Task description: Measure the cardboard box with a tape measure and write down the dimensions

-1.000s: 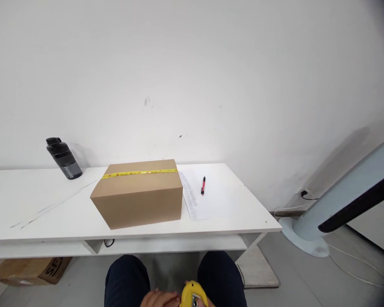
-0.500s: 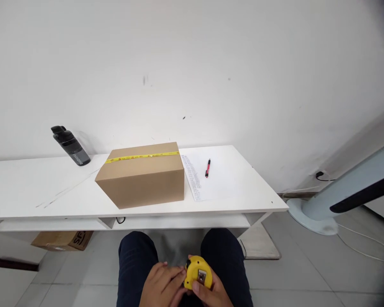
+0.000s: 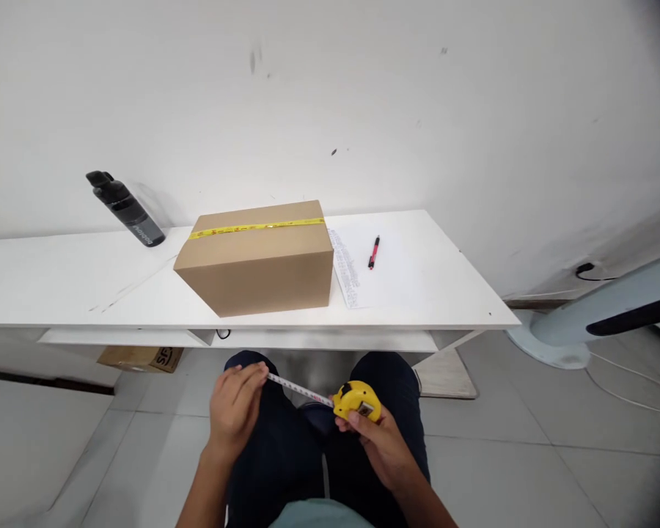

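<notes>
My right hand (image 3: 377, 433) is wrapped round the yellow case of a tape measure (image 3: 357, 400), held above my lap. A white blade (image 3: 300, 389) with dark markings runs out of the case to the left. Its free end is pinched in my left hand (image 3: 235, 407), whose fingers hide the tip. Beyond both hands, a closed cardboard box (image 3: 258, 275) sits on the white table (image 3: 462, 293), with a strip of yellow printed tape (image 3: 258, 228) across its top.
Right of the box lies a printed paper sheet (image 3: 396, 279) with a red and black pen (image 3: 374, 252) on it. A dark bottle (image 3: 129, 211) stands near the wall. Another carton (image 3: 137, 358) rests below the table; a pale tower-shaped appliance (image 3: 577, 323) stands at right.
My left hand has moved left, away from the case, drawing out a length of blade. The view has tipped down, so the table and box appear higher.
</notes>
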{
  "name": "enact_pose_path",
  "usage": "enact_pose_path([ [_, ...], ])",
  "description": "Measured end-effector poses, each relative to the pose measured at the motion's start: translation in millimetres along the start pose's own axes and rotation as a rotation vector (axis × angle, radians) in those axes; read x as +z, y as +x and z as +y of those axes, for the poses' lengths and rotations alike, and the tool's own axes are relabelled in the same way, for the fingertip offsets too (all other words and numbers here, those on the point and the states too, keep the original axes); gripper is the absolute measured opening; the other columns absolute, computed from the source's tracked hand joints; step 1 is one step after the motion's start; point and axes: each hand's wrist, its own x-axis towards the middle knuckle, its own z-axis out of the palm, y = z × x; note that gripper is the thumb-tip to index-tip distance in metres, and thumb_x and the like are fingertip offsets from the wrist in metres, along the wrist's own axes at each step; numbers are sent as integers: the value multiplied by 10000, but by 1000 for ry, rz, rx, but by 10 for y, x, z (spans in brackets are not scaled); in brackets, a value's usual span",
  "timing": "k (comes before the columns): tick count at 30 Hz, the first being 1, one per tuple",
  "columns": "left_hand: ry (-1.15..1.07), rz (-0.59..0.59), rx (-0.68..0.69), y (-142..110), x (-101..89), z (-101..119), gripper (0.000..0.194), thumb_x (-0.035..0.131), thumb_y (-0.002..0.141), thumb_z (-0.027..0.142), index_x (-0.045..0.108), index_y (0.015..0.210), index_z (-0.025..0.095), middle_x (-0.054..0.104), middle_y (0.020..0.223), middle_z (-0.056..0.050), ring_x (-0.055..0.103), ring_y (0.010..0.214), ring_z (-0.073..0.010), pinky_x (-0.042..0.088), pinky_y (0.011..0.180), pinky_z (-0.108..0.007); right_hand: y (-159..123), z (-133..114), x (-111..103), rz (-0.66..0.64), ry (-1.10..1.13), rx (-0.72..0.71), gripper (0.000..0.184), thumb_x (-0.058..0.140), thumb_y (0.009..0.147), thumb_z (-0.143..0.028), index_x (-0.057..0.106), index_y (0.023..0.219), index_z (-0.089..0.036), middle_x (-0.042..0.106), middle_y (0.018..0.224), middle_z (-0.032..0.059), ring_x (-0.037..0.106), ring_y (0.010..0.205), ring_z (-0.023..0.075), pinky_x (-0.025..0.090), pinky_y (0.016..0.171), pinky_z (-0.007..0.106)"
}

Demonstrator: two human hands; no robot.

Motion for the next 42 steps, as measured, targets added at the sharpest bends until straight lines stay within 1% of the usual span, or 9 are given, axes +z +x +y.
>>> enact_pose_path([
  [4,69,41,-49,-28,-88,-223,243,579,958,82,674,1140,212,796,1072,-82,764,919,-176,574,875,-327,80,18,-87,-13,16,-36,385,969,651,-363,799,945,-181,805,1002,88,586,611,132,533,646,306],
  [10,34,23,56,-44,30,44,236,574,955,59,659,1128,195,802,1012,-67,765,903,-157,567,884,-303,115,62,11,-43,-37,-53,398,965,648,-368,787,956,-191,810,997,90,575,596,129,528,643,316],
  [13,43,30,160,21,67,16,221,591,960,76,654,1115,221,815,1001,-31,770,896,-138,555,930,-306,211,-175,133,-86,-132,-91,483,998,572,-375,778,967,-205,809,946,85,624,666,173,522,613,309],
  [17,140,121,203,329,-187,-566,276,684,915,93,656,1129,265,818,1015,-30,765,843,-166,537,916,-355,469,-925,345,-101,-207,-286,523,1006,537,-368,766,980,-229,778,878,58,639,697,190,491,549,286],
  [22,339,311,69,965,-676,-1476,204,643,955,216,660,1155,248,793,1102,-97,745,1032,-242,531,880,-381,871,-1947,634,-83,-216,-917,506,963,622,-357,690,1045,-315,707,1049,6,653,818,175,544,605,291],
  [25,340,213,-18,1225,-763,-1728,175,562,1001,311,680,1102,230,786,1110,-110,752,966,-243,524,836,-374,1148,-2236,802,-70,-277,-1115,601,944,652,-409,641,1169,-366,664,1159,2,660,941,191,590,687,320],
  [30,298,94,-105,1339,-735,-1694,216,552,993,358,701,1090,236,768,1159,-93,745,870,-217,515,826,-368,1443,-2184,1008,-58,-373,-1038,619,875,717,-540,634,1243,-319,669,1130,33,657,910,194,599,712,335],
  [37,59,-44,-187,1347,-866,-1490,435,434,895,139,684,1219,286,705,1297,-42,729,876,-186,571,781,-354,1411,-2005,1095,-110,-497,-1053,617,820,779,-586,611,1318,-372,661,1099,26,605,846,184,554,597,299],
  [42,71,-33,-202,1375,-874,-1456,455,427,875,126,697,1201,294,709,1291,-31,731,867,-199,577,774,-381,1420,-2026,1060,-116,-535,-1051,609,791,805,-584,585,1334,-366,639,1092,31,582,847,195,533,594,309],
])
